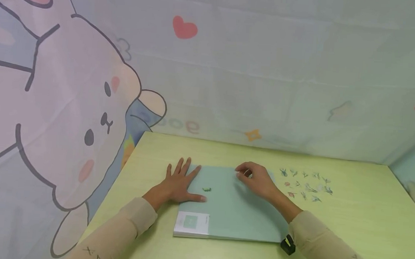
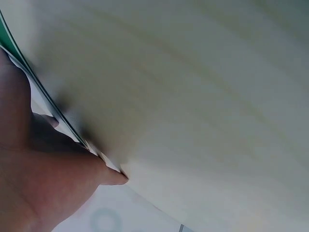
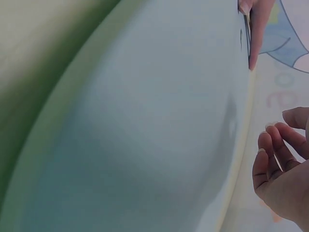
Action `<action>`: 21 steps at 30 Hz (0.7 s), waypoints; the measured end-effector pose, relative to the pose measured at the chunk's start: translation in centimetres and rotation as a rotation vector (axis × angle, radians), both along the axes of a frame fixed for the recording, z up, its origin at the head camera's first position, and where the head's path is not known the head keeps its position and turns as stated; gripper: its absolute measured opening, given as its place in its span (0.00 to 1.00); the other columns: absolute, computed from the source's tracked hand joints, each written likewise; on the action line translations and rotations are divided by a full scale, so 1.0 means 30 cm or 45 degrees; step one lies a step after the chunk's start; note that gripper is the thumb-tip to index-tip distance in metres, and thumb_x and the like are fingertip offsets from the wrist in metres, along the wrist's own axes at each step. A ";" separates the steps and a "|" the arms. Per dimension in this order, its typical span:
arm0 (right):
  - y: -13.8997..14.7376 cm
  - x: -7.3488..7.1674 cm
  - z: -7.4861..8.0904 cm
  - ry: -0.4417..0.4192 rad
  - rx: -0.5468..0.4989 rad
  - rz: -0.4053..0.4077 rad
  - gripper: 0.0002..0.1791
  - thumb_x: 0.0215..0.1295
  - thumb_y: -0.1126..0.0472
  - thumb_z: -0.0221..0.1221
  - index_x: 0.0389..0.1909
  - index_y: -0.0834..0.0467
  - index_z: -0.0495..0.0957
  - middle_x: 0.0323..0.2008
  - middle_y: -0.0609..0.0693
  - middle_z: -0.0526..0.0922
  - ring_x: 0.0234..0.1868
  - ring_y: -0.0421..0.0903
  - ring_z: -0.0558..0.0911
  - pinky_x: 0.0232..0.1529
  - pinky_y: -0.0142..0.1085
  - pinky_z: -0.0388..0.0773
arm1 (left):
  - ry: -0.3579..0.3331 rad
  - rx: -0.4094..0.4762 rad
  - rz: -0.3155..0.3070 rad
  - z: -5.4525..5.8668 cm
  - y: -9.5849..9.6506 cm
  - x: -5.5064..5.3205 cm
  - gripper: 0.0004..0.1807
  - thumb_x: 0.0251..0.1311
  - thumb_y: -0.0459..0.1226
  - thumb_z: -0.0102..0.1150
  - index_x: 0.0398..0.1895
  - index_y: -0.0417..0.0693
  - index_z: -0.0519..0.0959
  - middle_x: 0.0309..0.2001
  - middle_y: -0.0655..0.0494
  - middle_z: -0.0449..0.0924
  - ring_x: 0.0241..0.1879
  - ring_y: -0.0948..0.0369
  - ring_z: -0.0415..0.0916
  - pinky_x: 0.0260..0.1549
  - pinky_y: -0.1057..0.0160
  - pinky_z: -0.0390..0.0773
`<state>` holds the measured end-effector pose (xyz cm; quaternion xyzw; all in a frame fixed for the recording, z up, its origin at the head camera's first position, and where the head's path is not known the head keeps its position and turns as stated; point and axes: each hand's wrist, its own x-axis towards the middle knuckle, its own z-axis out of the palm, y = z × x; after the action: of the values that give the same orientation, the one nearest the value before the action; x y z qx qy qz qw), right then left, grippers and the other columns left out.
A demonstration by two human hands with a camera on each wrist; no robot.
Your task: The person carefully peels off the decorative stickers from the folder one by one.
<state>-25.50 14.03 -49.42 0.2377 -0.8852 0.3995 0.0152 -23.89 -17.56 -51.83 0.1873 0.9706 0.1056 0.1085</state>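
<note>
A pale green folder (image 1: 240, 222) lies flat on the table, with a white label (image 1: 191, 223) at its lower left corner. My left hand (image 1: 178, 186) rests with spread fingers on the folder's left edge, its thumb pointing inward over the cover. Just above that thumb is a small green leaf-like sticker (image 1: 207, 189). Over the upper right part of the folder hovers my right hand (image 1: 258, 180), fingers loosely bent. In the right wrist view the right hand (image 3: 285, 179) shows a gap between thumb and fingers, and nothing is held there.
Several small flower-like cutouts (image 1: 311, 187) lie in loose rows on the yellow-green table (image 1: 367, 221), right of the folder. A small black object (image 1: 287, 244) shows by the right sleeve. Behind the table hangs a printed cloth (image 1: 269, 69) with a rabbit picture.
</note>
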 end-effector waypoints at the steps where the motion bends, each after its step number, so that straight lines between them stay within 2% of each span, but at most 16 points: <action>1: -0.008 0.000 0.001 0.002 0.001 0.009 0.10 0.76 0.65 0.63 0.52 0.63 0.85 0.46 0.53 0.87 0.43 0.50 0.84 0.44 0.43 0.80 | 0.000 -0.001 0.002 0.001 -0.001 0.000 0.65 0.56 0.77 0.60 0.89 0.58 0.46 0.86 0.39 0.29 0.84 0.39 0.25 0.75 0.27 0.32; 12: -0.107 -0.018 0.000 0.033 0.019 0.084 0.10 0.75 0.65 0.63 0.51 0.64 0.86 0.44 0.52 0.87 0.41 0.49 0.83 0.41 0.41 0.80 | -0.039 -0.022 0.010 -0.013 -0.001 -0.011 0.67 0.55 0.80 0.56 0.89 0.59 0.42 0.86 0.41 0.25 0.84 0.41 0.21 0.75 0.29 0.29; 21: -0.188 -0.054 0.002 0.005 0.096 0.235 0.08 0.74 0.64 0.64 0.48 0.64 0.86 0.39 0.49 0.86 0.37 0.43 0.82 0.39 0.37 0.80 | -0.009 -0.020 0.008 -0.017 -0.004 -0.009 0.67 0.55 0.80 0.56 0.89 0.57 0.46 0.86 0.40 0.29 0.84 0.39 0.24 0.75 0.28 0.32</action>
<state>-27.13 8.38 -49.37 0.3196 -0.8739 0.3650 -0.0289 -24.15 -17.67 -52.33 0.1832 0.9715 0.0991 0.1132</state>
